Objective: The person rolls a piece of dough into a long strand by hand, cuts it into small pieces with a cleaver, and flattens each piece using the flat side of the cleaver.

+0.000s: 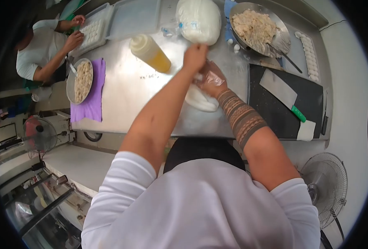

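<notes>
We've got both hands mid-table. Left hand (195,57) curled like a fist, touching or just beside the big plastic-wrapped white mass (198,20); we can't tell if it grips anything. Right hand (213,81) sits nearer us, shiny film (215,79) against it; blurred, so we can't tell its grip. White dough piece (202,99) lies on the table (117,99), just on our side of the right hand. Squeeze bottle (150,54) with yellow liquid to the left; cleaver (279,88) on black board (267,110) to the right. Another person's hands (75,40) are at the white tray (106,25), far left.
</notes>
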`<move>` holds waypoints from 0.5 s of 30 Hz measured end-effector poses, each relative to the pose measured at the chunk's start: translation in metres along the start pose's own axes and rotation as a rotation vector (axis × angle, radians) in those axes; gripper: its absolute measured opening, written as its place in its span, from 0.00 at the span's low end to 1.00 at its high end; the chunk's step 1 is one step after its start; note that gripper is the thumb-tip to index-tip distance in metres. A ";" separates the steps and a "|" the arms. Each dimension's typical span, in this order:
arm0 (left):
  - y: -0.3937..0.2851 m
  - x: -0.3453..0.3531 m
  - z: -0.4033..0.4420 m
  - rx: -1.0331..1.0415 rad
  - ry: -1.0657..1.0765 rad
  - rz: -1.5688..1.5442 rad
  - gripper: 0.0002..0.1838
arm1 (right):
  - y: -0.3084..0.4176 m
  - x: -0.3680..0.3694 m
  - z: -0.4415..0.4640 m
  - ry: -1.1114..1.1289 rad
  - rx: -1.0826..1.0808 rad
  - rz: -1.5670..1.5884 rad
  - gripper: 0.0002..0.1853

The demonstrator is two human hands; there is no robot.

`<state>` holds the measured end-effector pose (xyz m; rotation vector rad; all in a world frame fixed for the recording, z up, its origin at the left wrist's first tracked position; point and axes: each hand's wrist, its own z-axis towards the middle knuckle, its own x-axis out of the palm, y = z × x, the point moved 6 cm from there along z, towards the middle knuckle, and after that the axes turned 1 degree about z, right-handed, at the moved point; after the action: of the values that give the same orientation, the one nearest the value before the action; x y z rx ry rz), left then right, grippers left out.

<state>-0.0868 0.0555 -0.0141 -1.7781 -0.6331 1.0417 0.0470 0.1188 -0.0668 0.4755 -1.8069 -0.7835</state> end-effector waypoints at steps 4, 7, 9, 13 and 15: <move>0.030 0.015 -0.015 0.467 -0.183 0.841 0.37 | 0.034 -0.019 -0.029 -0.136 -0.239 -0.850 0.41; 0.023 0.024 -0.084 0.469 0.175 0.964 0.42 | 0.039 -0.052 -0.076 -0.367 -0.131 -0.005 0.51; 0.009 0.009 -0.136 0.455 0.379 0.958 0.39 | 0.040 -0.057 -0.103 -0.349 -0.080 0.032 0.55; -0.008 -0.022 -0.202 0.356 0.571 0.851 0.29 | 0.028 -0.049 -0.141 -0.303 0.031 -0.005 0.53; -0.014 -0.030 -0.215 0.422 0.541 0.628 0.26 | 0.019 -0.042 -0.149 -0.246 0.100 -0.045 0.51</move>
<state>0.0842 -0.0626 0.0509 -1.7887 0.4783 0.9321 0.2016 0.1167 -0.0484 0.5033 -2.0776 -0.8132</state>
